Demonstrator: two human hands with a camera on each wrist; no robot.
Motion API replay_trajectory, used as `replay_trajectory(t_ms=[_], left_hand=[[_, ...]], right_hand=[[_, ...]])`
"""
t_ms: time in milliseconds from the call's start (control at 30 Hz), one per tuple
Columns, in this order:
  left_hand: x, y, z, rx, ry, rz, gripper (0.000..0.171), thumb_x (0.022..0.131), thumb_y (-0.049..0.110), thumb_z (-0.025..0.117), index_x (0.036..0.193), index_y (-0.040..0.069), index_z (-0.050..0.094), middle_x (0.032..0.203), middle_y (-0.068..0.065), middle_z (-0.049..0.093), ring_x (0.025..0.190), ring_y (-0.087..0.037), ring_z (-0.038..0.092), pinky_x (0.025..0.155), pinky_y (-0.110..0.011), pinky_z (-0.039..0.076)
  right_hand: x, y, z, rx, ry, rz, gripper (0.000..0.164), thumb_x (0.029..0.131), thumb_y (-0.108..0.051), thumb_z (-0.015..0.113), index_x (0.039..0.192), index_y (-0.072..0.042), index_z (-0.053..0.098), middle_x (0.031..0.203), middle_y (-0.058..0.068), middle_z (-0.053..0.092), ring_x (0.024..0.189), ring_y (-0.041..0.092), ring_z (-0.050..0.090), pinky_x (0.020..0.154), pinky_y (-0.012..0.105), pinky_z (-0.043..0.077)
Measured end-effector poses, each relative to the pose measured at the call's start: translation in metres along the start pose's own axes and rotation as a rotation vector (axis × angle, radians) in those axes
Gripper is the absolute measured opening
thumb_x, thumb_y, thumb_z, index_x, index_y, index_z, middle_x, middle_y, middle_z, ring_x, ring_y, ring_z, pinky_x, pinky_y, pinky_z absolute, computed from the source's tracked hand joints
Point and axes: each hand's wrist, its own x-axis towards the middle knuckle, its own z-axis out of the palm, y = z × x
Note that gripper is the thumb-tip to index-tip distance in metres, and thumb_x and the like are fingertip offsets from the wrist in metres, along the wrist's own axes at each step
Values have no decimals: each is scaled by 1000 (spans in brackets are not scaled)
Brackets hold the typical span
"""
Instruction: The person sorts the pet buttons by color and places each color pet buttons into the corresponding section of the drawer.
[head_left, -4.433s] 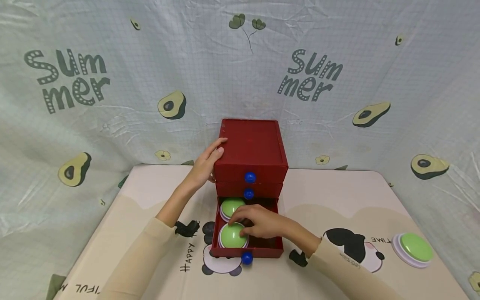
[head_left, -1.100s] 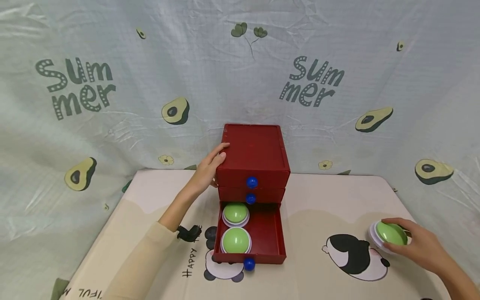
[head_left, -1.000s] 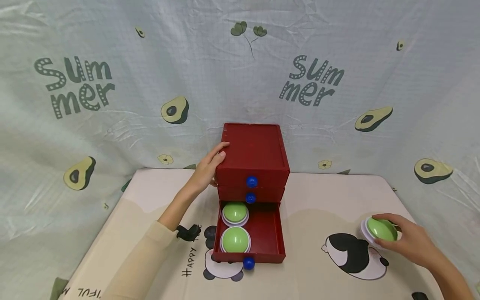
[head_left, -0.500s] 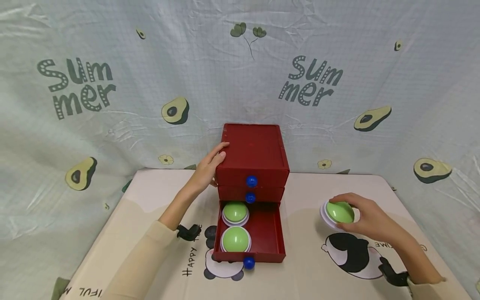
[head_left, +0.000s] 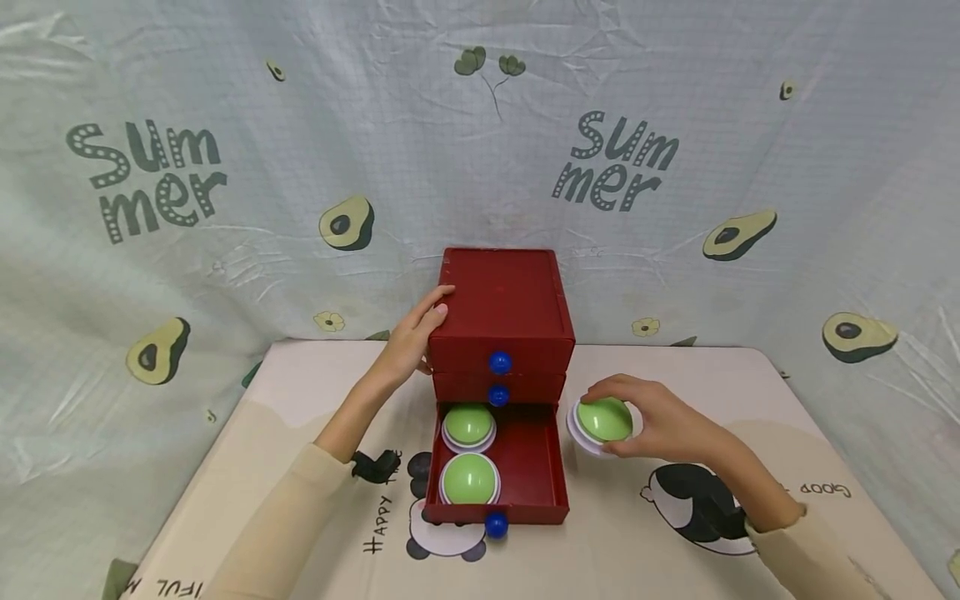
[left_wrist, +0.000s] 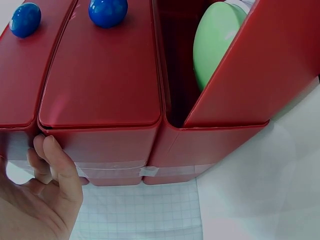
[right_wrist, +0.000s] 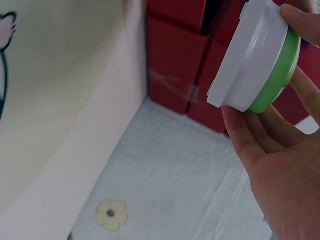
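A red drawer cabinet (head_left: 501, 300) with blue round knobs stands at the back middle, its bottom drawer (head_left: 551, 492) pulled out. My left hand (head_left: 405, 346) rests against the cabinet's left side, fingertips on its top edge; the left wrist view shows fingers (left_wrist: 62, 162) touching the side wall. Just right of the open drawer, my right hand (head_left: 660, 421) grips a green dome push button (head_left: 606, 419) with a white base, thumb and fingers around its rim. It is held tilted in the right wrist view. Two similar push buttons, a rear one (head_left: 468, 425) and a front one (head_left: 470, 479), lie along the drawer's left side.
A light cloth with panda prints (head_left: 697, 504) covers the table. Behind it hangs a pale curtain (head_left: 390, 150) with avocado and lettering prints. A blue knob (head_left: 497, 525) sticks out from the open drawer's front.
My right hand has left the drawer, picked up the push button at the far right and carried it left to beside the drawer. The left hand stays on the cabinet.
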Motion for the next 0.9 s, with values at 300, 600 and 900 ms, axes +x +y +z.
replay_trajectory(t_ms=[300, 600, 900], left_hand=[[1, -2, 0, 1, 5, 7, 49, 107, 51, 39, 156, 45, 38, 136, -23, 56, 76, -29, 65, 58, -47, 61], [2, -2, 0, -12, 2, 17, 49, 107, 50, 40, 156, 43, 39, 140, -22, 55, 84, -32, 67, 55, -41, 60], [1, -1, 0, -17, 4, 21, 49, 107, 50, 40, 156, 43, 39, 141, -22, 54, 88, -35, 67, 55, -42, 60]], right_hand=[[31, -26, 18, 40, -134, -89, 57, 76, -25, 90, 128, -26, 66, 129, -9, 65, 118, 13, 59, 97, 32, 57], [53, -39, 36, 7, -202, -134, 56, 78, -24, 90, 128, -23, 66, 131, -7, 65, 121, 14, 60, 102, 36, 56], [65, -38, 58, -7, -284, -123, 55, 80, -23, 90, 130, -22, 66, 133, -5, 66, 126, 16, 60, 108, 37, 53]])
